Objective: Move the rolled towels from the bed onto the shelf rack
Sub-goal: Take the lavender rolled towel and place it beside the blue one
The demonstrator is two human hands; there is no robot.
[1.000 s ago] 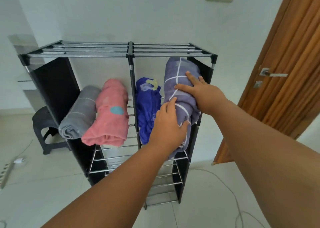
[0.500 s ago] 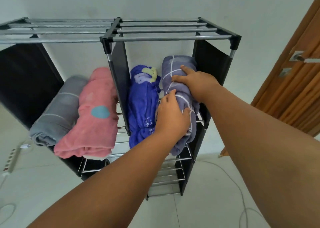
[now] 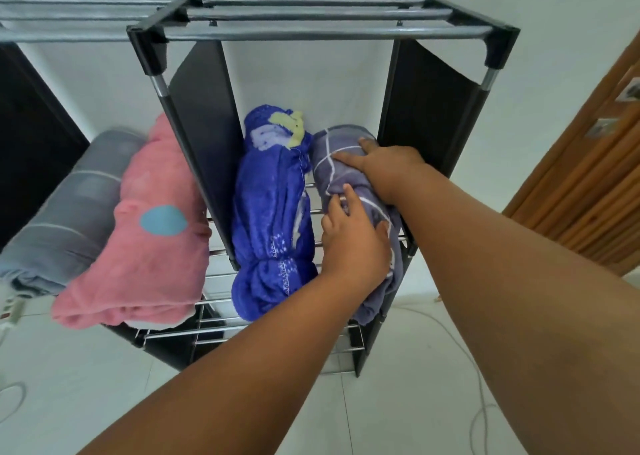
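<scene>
A black and silver shelf rack [image 3: 322,32] stands against the white wall. On its middle shelf, right bay, a purple checked rolled towel [image 3: 341,164] lies beside a bright blue rolled towel [image 3: 272,212]. My left hand [image 3: 353,243] grips the purple towel's near part. My right hand [image 3: 388,167] presses on its far part, close to the rack's black right side panel. In the left bay lie a pink rolled towel [image 3: 145,233] and a grey striped rolled towel [image 3: 69,212]. The bed is out of view.
A wooden door [image 3: 595,184] stands at the right. White cables [image 3: 464,344] trail on the tiled floor near the rack's right foot. A power strip [image 3: 10,311] lies on the floor at the left edge. Lower wire shelves [image 3: 214,333] show beneath the towels.
The purple towel has gone down from a raised tilt onto the middle shelf beside the blue towel, both hands moving with it. My view has come closer to the rack.
</scene>
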